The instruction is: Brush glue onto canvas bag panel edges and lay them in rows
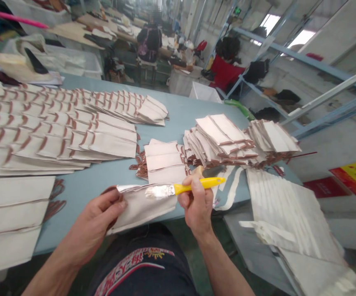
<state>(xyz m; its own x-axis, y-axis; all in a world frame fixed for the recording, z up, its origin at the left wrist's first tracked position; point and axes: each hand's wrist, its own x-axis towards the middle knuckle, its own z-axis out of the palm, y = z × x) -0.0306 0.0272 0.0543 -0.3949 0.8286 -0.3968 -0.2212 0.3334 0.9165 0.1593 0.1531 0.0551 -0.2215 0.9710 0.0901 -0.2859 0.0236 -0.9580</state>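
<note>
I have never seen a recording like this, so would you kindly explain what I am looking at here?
There is no machine: a single camera worn on a person's head looks down at their own two bare hands. The left hand holds a pale flat piece at the edge of the blue table. The right hand has its grip shut on a yellow-handled brush, whose bristles rest on that piece. Rows of overlapped pale pieces with brown edges and stacks of them lie on the table. Another person sits behind.
</note>
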